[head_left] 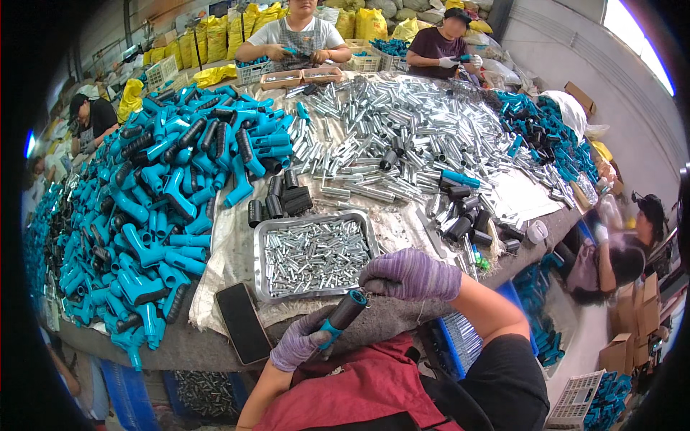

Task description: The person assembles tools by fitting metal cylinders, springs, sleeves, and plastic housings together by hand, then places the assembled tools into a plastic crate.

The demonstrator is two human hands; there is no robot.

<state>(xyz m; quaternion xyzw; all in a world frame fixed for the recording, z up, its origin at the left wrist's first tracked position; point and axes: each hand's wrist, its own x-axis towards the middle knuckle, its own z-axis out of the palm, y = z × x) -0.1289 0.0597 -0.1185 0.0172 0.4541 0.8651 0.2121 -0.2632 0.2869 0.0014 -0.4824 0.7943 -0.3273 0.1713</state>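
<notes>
My left hand [296, 346], in a purple-grey knit glove, is wrapped round a teal-and-black tool handle [348, 310]. The handle tilts up to the right, its round black end uppermost. Just above that end is my right hand [413, 274], also gloved, with its fingers pinched together. Whatever those fingertips hold, if anything, is too small to make out. Right beyond my hands stands a metal tray [260, 266] filled with small metal pins [313, 255]. A black phone [243, 323] lies left of the tray, near the table's front edge.
Teal handles [154, 208] form a big heap on the left. Silver metal tubes [402, 129] spread across the middle, with black sleeves [460, 226] at their near right. Several co-workers sit around. A blue crate [460, 341] stands below the table edge at my right.
</notes>
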